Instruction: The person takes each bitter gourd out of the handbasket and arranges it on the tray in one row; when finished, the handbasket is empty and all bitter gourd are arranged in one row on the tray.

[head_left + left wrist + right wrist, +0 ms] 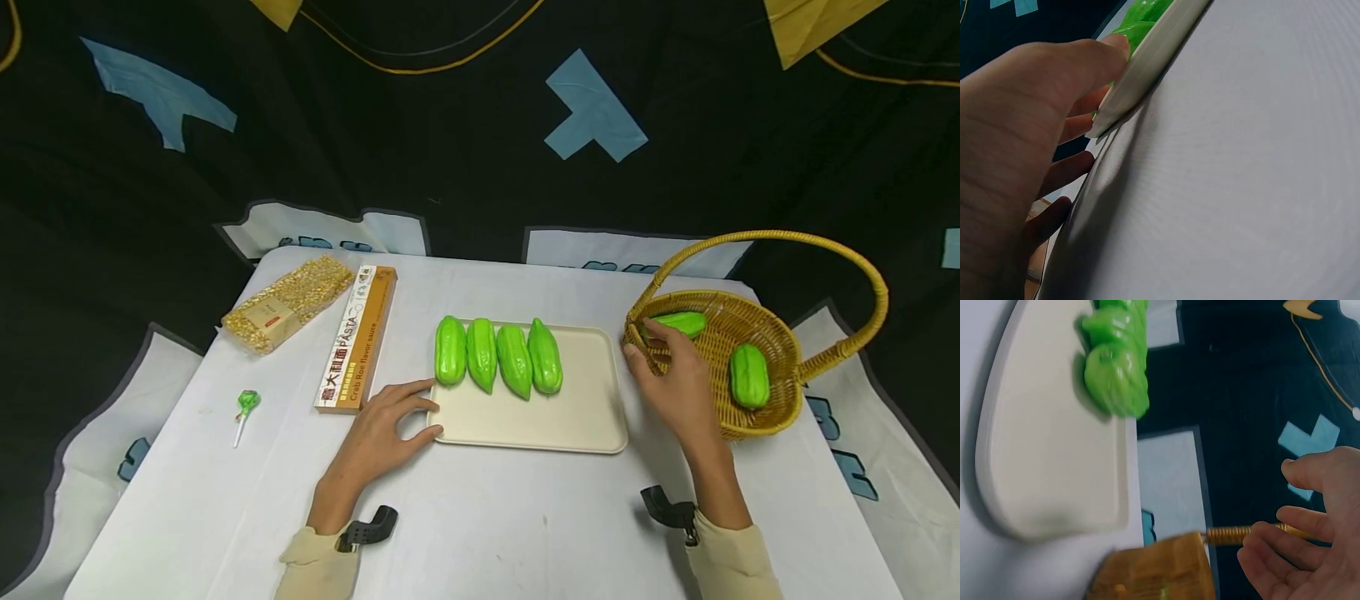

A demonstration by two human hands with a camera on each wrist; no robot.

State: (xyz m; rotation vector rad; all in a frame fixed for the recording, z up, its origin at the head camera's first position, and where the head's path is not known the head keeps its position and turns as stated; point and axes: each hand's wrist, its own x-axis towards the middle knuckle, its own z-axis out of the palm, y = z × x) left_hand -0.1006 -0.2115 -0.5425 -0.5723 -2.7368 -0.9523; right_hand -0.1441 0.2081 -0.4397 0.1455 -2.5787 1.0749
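My left hand (382, 437) rests at the left end of a cream tray (540, 422), its thumb and fingers spread and touching the rim. Several glossy green, ridged, gourd-like vegetables (513, 361) lie side by side along the tray's far left part. Over the near-left rim of a wicker basket (723, 321) is my right hand (684, 392), fingers loosely bent and thumb apart. The right wrist view shows nothing between those fingers (1291, 550). Inside the basket, one green vegetable (686, 322) lies just beyond the fingertips, partly hidden; another green vegetable (750, 377) lies farther right.
A tall wicker handle (780, 236) arches over the basket. Left of the tray lie a pasta box (356, 342), a bag of yellow kernels (288, 304) and a green lollipop (247, 404). A dark patterned cloth (420, 142) hangs behind the white table (480, 525).
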